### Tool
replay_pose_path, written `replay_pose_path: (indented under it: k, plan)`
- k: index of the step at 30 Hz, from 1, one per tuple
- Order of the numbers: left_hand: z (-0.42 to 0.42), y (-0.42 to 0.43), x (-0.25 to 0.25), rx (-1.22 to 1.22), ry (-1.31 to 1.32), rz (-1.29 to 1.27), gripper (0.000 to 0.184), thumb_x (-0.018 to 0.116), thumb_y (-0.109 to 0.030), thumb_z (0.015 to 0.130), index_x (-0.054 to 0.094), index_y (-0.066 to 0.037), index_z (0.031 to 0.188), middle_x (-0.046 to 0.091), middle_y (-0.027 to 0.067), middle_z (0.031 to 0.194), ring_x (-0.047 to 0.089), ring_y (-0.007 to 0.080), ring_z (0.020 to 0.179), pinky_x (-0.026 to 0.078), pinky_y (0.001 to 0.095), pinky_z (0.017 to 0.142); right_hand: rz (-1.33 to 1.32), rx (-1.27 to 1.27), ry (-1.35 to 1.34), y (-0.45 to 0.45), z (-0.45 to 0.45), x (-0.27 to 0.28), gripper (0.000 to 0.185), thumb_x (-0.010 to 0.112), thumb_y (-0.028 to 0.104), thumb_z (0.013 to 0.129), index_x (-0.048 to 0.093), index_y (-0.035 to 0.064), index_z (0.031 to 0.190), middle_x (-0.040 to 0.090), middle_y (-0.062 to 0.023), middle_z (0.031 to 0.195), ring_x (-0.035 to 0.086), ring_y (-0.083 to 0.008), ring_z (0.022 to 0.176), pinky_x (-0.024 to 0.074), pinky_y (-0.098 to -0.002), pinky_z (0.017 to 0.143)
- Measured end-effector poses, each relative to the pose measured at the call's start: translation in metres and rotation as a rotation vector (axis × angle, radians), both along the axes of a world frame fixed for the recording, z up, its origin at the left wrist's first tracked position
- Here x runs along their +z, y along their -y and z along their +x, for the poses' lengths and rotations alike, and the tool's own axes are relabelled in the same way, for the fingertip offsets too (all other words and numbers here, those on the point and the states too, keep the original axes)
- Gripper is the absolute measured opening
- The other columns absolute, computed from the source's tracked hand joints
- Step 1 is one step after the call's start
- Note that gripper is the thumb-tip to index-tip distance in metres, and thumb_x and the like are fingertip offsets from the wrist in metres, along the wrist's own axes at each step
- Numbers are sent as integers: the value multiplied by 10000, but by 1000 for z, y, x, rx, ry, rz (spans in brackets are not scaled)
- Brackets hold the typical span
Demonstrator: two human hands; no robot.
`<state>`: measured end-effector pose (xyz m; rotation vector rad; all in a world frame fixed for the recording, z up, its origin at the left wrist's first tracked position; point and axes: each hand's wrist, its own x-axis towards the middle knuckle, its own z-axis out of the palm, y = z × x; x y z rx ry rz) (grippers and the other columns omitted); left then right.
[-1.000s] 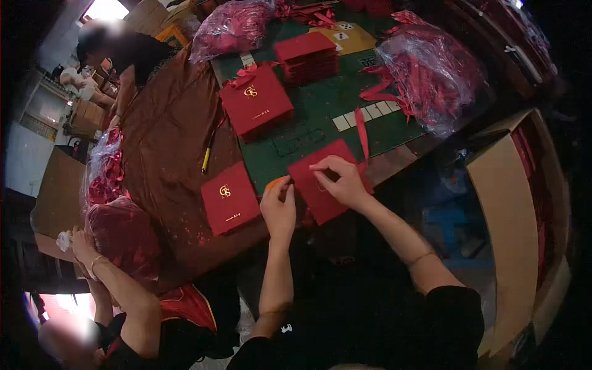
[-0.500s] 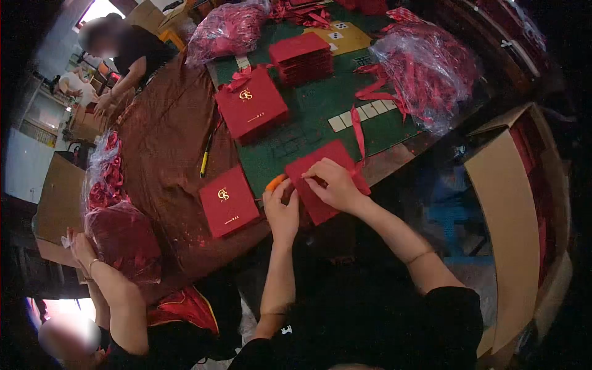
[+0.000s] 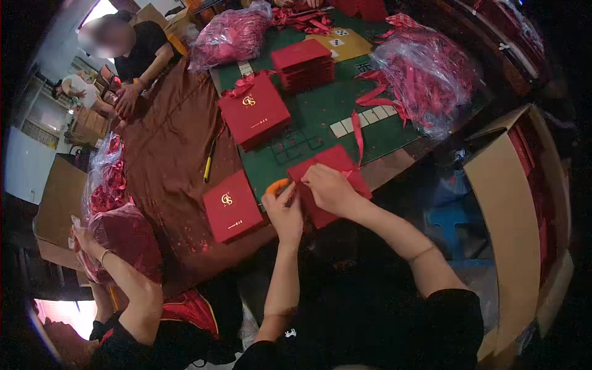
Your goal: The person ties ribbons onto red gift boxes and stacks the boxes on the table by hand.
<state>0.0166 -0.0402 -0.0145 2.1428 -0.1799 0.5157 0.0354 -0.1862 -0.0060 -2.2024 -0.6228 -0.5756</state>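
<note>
Bag (image 3: 333,158) is lying on the table (image 3: 394,162) beneath the right hand (image 3: 333,190), whose fingers are bunching narrowly; what they are gripping, one cannot tell. The left hand (image 3: 285,211) is holding an orange loop (image 3: 277,185) beside the bag.

I'm watching the left forearm (image 3: 280,287) pointing toward twelve o'clock, the left hand (image 3: 285,208) curling its fingers. The right forearm (image 3: 394,231) is slanting toward ten o'clock. Just beside the left, between two and three o'clock, the right hand (image 3: 333,190) is bending palm-down, fingertips bunching.
</note>
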Motion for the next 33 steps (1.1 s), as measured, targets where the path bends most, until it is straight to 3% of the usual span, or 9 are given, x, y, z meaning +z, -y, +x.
replay_pose_path:
  k: [5, 11, 12, 14, 15, 18, 24, 27, 33]
  plan:
    - [5, -3, 1, -14, 98, 107, 220, 694, -26, 719, 721, -109, 921, 576, 75, 1094, 464, 293, 1005, 370, 405, 884, -93, 41, -13, 0, 9, 0, 83, 586, -4, 771, 550, -7, 845, 566, -144, 801, 578, -338, 815, 475, -411, 694]
    - [22, -6, -3, -95, 95, 244, 209, 715, -103, 754, 716, -159, 956, 567, 61, 1111, 434, 296, 1029, 354, 410, 887, 321, 76, -636, 21, 22, 27, 97, 657, 34, 803, 579, 3, 851, 589, -112, 777, 593, -192, 722, 465, -307, 590]
    - [21, -3, -5, -95, 131, 226, 189, 713, -118, 769, 721, -164, 951, 568, 56, 1110, 434, 296, 1021, 356, 402, 883, 319, 76, -628, 25, 25, 21, 97, 657, 34, 803, 579, 3, 851, 589, -112, 777, 593, -192, 722, 465, -307, 590]
    - [17, 5, 5, -85, 45, 220, 189, 714, -112, 763, 726, -159, 945, 572, 52, 1097, 435, 294, 1010, 359, 399, 877, 142, 80, -177, 31, 32, 0, 87, 661, 30, 809, 581, 3, 830, 574, -86, 776, 573, -140, 717, 459, -284, 587]
    - [18, 7, 3, -94, 74, 212, 182, 717, -128, 762, 729, -159, 941, 574, 49, 1085, 434, 295, 1001, 360, 407, 877, 232, 98, -445, 34, 28, 11, 98, 686, 16, 781, 595, 2, 815, 561, -67, 779, 559, -122, 724, 456, -282, 639]
    - [16, 15, 1, -107, 62, 225, 200, 698, -79, 794, 711, -117, 990, 540, 93, 1120, 412, 299, 1025, 352, 419, 899, 434, 161, -695, 43, 34, 3, 147, 727, 82, 756, 628, -26, 767, 604, -90, 732, 599, -142, 670, 468, -331, 619]
    - [24, 18, 4, -71, 144, 379, 156, 669, -31, 759, 693, -37, 913, 561, 123, 1063, 463, 339, 1037, 391, 445, 888, 332, 214, -715, 53, 37, 13, 161, 737, 153, 776, 666, 12, 803, 638, -59, 717, 597, -148, 703, 467, -302, 651]
    - [29, 12, 11, -223, 52, 346, 130, 646, -32, 785, 676, -4, 908, 599, 155, 1024, 615, 323, 881, 504, 389, 744, 263, 292, -841, 61, 48, 20, 214, 736, 149, 781, 623, 7, 895, 637, -41, 751, 576, -108, 719, 462, -275, 667]
    - [32, -1, 17, -330, 62, 309, 109, 631, -54, 833, 677, 9, 909, 623, 136, 1022, 648, 302, 791, 520, 351, 685, 56, 432, -950, 64, 60, 29, 255, 730, 99, 775, 546, -13, 911, 654, -68, 731, 604, -114, 679, 465, -269, 630]
